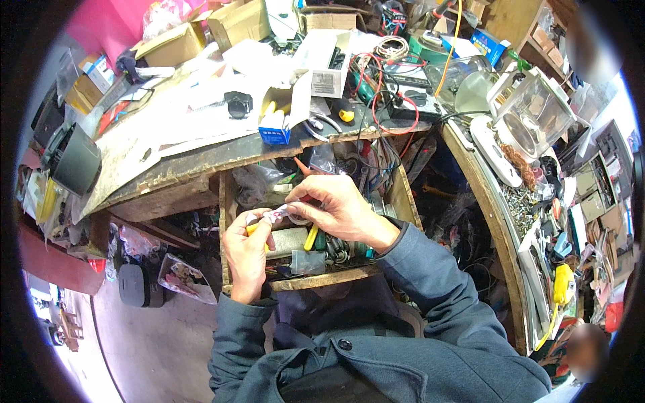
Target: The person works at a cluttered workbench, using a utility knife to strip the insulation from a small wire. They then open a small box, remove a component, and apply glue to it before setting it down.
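Both my left hand (248, 245) and right hand (336, 207) pinch a small pale piece (276, 214), fingertips nearly together, over the drawer (326, 278). It looks like fiddly work; I think next needs steadiness.

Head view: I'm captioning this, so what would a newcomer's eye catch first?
Near the middle, the left hand and right hand pinch a pale piece above an open, cluttered drawer. Beyond it, a blue box stands near the bench edge; a pink surface shows upper left.
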{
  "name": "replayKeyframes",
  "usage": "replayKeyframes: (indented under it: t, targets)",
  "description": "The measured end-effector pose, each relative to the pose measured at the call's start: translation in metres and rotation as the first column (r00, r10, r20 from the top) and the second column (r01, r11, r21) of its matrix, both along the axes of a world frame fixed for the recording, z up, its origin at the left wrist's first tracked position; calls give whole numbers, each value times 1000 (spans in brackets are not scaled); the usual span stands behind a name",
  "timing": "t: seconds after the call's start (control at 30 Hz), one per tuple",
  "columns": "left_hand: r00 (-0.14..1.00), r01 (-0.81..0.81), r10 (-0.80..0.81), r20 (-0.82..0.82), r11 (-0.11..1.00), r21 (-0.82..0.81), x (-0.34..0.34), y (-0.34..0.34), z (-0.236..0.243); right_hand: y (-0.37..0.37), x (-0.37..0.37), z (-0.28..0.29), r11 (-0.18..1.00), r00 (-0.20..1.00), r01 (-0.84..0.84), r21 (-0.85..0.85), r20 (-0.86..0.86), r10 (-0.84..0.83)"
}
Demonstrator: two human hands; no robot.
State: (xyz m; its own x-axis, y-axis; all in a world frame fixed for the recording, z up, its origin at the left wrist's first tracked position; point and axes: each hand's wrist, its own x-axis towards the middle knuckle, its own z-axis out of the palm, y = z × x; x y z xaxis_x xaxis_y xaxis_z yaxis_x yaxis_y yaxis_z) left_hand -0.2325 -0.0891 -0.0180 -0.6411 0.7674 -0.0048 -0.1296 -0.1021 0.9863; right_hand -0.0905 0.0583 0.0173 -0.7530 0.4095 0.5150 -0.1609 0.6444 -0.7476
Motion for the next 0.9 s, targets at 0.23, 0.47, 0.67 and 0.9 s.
replayKeyframes:
  t: [0.23,0.47,0.67,0.9]
  targets:
    - [961,173,-197,194,976,135,-8,-5,1,14,2,-3,794,993,-69,-603,38,115]
    - [919,152,-200,338,975,164,-9,-6,3,16,0,-9,765,990,-52,-642,67,124]
    - [947,162,-187,261,980,114,-9,-8,1,16,-1,-10,789,986,-41,-613,103,132]
    - [996,-53,54,-74,998,25,0,-5,0,10,-1,-9,870,962,-31,-492,223,160]
